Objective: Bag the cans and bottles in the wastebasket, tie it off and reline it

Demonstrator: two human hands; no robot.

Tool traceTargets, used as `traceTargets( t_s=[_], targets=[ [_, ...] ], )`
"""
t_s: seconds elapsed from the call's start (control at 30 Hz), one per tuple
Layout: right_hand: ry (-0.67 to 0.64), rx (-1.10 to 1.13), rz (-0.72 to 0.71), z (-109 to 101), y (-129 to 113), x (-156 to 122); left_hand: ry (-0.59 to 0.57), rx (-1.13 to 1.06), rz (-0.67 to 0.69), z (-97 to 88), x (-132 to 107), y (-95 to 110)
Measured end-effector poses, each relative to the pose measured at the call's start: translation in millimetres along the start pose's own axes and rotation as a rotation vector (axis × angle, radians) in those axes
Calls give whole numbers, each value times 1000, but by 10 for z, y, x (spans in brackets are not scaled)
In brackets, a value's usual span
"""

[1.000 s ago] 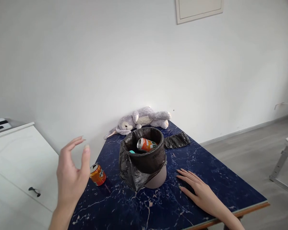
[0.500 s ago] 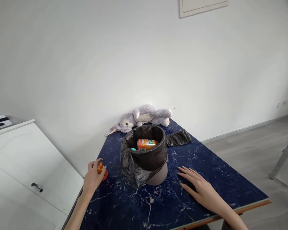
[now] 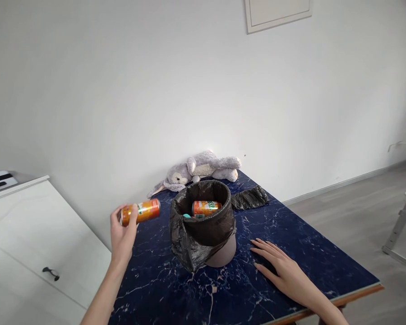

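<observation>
An orange drink can [image 3: 148,211] is gripped in my left hand [image 3: 123,232], held nearly level above the left side of the table, its far end pointing right. To its right stands a small trash bin [image 3: 223,253] lined with a black plastic bag [image 3: 209,230] that hangs over the rim. A second orange can [image 3: 206,208] lies on its side inside, beside a small turquoise item I cannot make out. My right hand [image 3: 280,266] rests flat on the table to the right of the bin, fingers stretched out, holding nothing.
The table [image 3: 311,257] has a dark blue marbled top. A grey plush rabbit [image 3: 199,169] lies along its back edge by the wall. A strip of folded black bags [image 3: 251,197] lies right of the bin. A white cabinet [image 3: 37,243] stands at left.
My left hand has lifted the can off the table and tipped it from upright to nearly level. My right hand stays put. The view has shifted slightly.
</observation>
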State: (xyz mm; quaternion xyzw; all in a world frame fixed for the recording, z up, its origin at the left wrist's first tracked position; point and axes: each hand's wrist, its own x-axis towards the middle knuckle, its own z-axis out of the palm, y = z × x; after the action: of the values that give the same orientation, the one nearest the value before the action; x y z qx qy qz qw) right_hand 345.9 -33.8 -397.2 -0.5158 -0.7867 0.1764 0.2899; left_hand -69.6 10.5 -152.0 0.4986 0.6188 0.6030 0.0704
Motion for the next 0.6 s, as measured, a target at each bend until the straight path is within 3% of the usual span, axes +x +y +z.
traceTargets(
  t_s=[0.1,0.2,0.3,0.37,0.47,0.6],
  targets=[
    [-18,10,12,-10,-8,-1,-81,-250,66,272,-31,484],
    [-39,18,28,-27,-24,-2,-148,-188,277,541,-106,799],
    [-33,6,13,-43,-34,1,-241,-131,423,734,-205,951],
    [-21,4,3,-50,-36,5,-273,-137,424,788,-246,985],
    [-4,17,-2,-53,-33,8,-219,-138,393,760,-216,938],
    [21,29,-13,-37,-18,0,-118,-129,336,630,-8,585]
  ],
)
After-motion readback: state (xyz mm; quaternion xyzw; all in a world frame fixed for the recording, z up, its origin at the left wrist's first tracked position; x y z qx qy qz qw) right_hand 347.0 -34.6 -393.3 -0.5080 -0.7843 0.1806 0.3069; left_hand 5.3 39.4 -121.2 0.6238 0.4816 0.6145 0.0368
